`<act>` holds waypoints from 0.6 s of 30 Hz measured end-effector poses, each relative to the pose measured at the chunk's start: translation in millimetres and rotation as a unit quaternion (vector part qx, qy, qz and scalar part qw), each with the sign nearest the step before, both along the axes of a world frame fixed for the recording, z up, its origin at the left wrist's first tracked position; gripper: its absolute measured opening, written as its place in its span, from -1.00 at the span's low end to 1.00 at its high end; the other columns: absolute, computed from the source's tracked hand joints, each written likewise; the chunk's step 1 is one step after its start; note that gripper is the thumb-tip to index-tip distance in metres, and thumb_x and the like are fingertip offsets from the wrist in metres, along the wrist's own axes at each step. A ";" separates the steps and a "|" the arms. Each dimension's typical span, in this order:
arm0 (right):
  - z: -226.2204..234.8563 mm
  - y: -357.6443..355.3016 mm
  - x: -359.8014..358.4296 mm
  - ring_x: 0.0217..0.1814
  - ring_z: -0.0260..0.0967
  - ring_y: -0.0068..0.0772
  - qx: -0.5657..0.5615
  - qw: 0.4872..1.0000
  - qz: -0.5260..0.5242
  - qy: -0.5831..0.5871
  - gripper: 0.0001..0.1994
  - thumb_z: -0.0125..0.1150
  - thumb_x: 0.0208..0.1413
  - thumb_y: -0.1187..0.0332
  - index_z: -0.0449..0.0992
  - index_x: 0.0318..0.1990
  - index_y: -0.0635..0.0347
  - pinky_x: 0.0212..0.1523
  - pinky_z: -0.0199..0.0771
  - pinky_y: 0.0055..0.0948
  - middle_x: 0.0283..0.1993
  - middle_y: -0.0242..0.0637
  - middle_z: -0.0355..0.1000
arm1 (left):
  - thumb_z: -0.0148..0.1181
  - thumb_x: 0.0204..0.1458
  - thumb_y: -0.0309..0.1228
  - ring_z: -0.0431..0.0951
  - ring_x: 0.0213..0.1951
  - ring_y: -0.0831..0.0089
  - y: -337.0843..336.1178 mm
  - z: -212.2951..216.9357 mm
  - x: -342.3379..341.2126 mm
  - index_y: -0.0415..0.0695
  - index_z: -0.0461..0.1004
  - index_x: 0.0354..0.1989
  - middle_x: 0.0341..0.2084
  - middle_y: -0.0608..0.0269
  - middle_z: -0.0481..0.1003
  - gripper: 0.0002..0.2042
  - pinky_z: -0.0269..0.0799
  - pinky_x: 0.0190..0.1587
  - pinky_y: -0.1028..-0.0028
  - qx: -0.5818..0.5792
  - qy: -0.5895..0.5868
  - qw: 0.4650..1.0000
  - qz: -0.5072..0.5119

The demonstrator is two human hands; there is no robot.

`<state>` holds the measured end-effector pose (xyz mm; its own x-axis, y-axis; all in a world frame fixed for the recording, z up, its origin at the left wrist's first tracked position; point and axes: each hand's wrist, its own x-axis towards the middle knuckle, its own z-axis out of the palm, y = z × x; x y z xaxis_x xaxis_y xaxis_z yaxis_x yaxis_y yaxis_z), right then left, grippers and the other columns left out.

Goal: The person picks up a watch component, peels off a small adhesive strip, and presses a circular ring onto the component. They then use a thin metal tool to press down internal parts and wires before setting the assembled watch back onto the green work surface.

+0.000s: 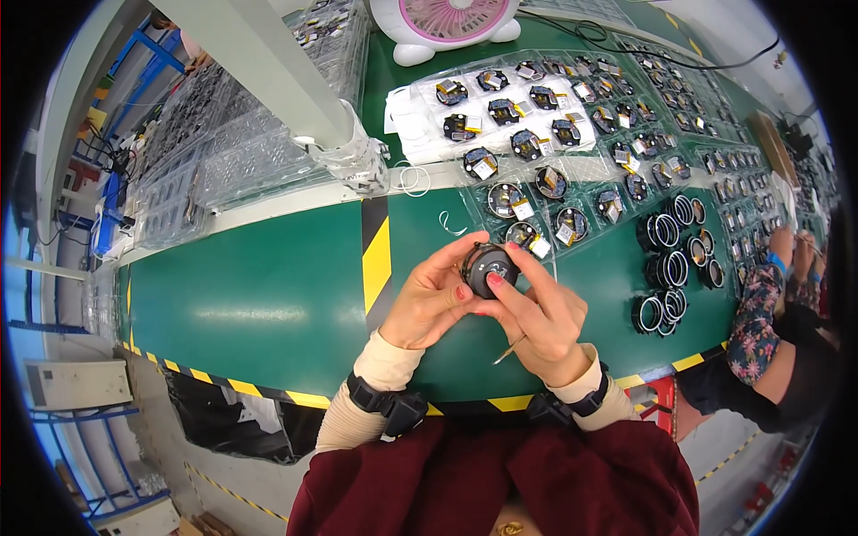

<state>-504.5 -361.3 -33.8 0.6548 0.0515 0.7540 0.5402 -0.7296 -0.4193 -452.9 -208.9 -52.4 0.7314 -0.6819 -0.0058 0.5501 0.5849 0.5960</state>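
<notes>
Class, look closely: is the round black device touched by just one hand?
No, the left hand and right hand both have fingers on the round black device.

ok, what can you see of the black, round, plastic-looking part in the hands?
The black, round, plastic-looking part is compact, with a smooth dark face bearing small pale markings and a rim around it. That face is turned up toward the camera. The bare left hand grips its left side; the bare right hand holds its right, one fingertip on the face. It is over the glossy green tabletop; its underside is hidden.
</notes>
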 end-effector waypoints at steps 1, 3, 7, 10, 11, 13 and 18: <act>0.7 -1.0 -0.3 -0.63 0.33 -0.47 0.001 1.000 -0.004 -0.002 -0.66 0.38 -0.37 0.34 0.50 -0.34 0.25 -0.64 0.32 -0.63 -0.15 0.00 0.39 | 0.13 -0.06 -0.50 0.31 0.01 0.34 -0.4 0.0 0.6 -0.15 0.09 0.15 0.03 0.14 0.22 -0.44 0.35 -0.01 0.36 -0.009 -0.005 1.000 0.004; 2.2 -3.1 0.0 -0.63 0.32 -0.47 0.002 1.000 -0.007 -0.004 -0.65 0.38 -0.37 0.34 0.50 -0.34 0.26 -0.64 0.32 -0.63 -0.15 0.00 0.39 | 0.13 -0.05 -0.49 0.31 0.01 0.33 1.0 -0.3 2.5 -0.15 0.09 0.15 0.03 0.14 0.22 -0.45 0.35 -0.01 0.35 -0.016 0.000 1.000 0.003; 3.0 -6.0 3.2 -0.63 0.33 -0.47 0.079 0.997 -0.001 0.014 -0.66 0.38 -0.36 0.35 0.49 -0.34 0.28 -0.62 0.32 -0.62 -0.15 0.01 0.39 | 0.12 -0.04 -0.47 0.31 0.01 0.32 0.8 -0.2 3.7 -0.14 0.08 0.16 0.04 0.13 0.21 -0.45 0.36 -0.02 0.33 -0.028 0.006 1.000 -0.007; -2.6 -2.2 3.5 -0.62 0.32 -0.46 0.081 0.996 0.029 0.009 -0.67 0.37 -0.34 0.36 0.49 -0.33 0.28 -0.60 0.33 -0.62 -0.14 0.01 0.38 | 0.12 -0.04 -0.46 0.30 0.02 0.33 -0.7 -0.2 1.9 -0.14 0.08 0.16 0.03 0.14 0.22 -0.44 0.36 -0.01 0.33 -0.021 0.001 1.000 -0.018; -3.1 -2.2 3.4 -0.62 0.32 -0.46 0.082 0.996 0.028 0.010 -0.67 0.37 -0.34 0.36 0.49 -0.33 0.28 -0.60 0.33 -0.62 -0.14 0.01 0.38 | 0.13 -0.04 -0.46 0.31 0.02 0.33 -0.8 -0.6 1.0 -0.14 0.07 0.16 0.03 0.15 0.23 -0.44 0.36 -0.01 0.33 -0.017 -0.001 1.000 -0.021; -4.0 -2.3 3.9 -0.60 0.36 -0.41 0.064 0.998 0.024 0.008 -0.65 0.39 -0.37 0.36 0.50 -0.32 0.21 -0.63 0.35 -0.60 -0.16 0.00 0.39 | 0.13 -0.04 -0.45 0.31 0.02 0.35 -0.6 -1.3 -0.3 -0.14 0.07 0.16 0.02 0.16 0.24 -0.44 0.36 -0.01 0.34 -0.008 -0.005 1.000 -0.027; -2.3 -0.9 2.1 -0.64 0.33 -0.50 0.033 0.999 0.024 0.001 -0.68 0.37 -0.34 0.35 0.50 -0.34 0.27 -0.63 0.32 -0.62 -0.14 0.01 0.38 | 0.15 -0.06 -0.45 0.31 0.01 0.37 0.8 -0.6 -0.1 -0.15 0.07 0.16 0.01 0.18 0.26 -0.42 0.35 -0.01 0.35 -0.005 0.002 1.000 -0.023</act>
